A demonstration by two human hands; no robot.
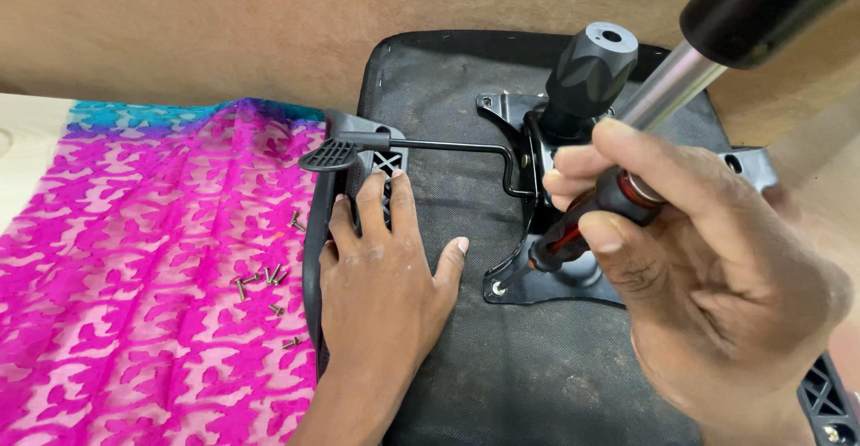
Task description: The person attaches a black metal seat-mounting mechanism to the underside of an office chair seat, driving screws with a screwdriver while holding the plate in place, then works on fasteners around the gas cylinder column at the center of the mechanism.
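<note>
The right hand [708,267] is closed around a screwdriver [582,231] with a red-and-black handle, thumb on top, fingers wrapped over it. The tip sits in a screw [497,288] at the near left corner of the black metal plate [524,258]. The left hand [381,285] is open and flat, palm down on the seat underside [502,365], fingers spread, fingertips touching the arm bracket [387,167] at the seat's left edge; it holds nothing.

One plate lies in the middle of the seat, bearing one black knob [591,70] and one thin lever [421,146] that runs left to a ribbed paddle. One gas cylinder [681,74], chrome with a black upper part, slants up to the top right, just behind the right hand. A second bracket [829,401] shows at the lower right.

Left of the seat lies one pink patterned cloth [134,276]. On it are about ten loose screws [264,280], scattered near the left hand; the exact count is hard to tell.
</note>
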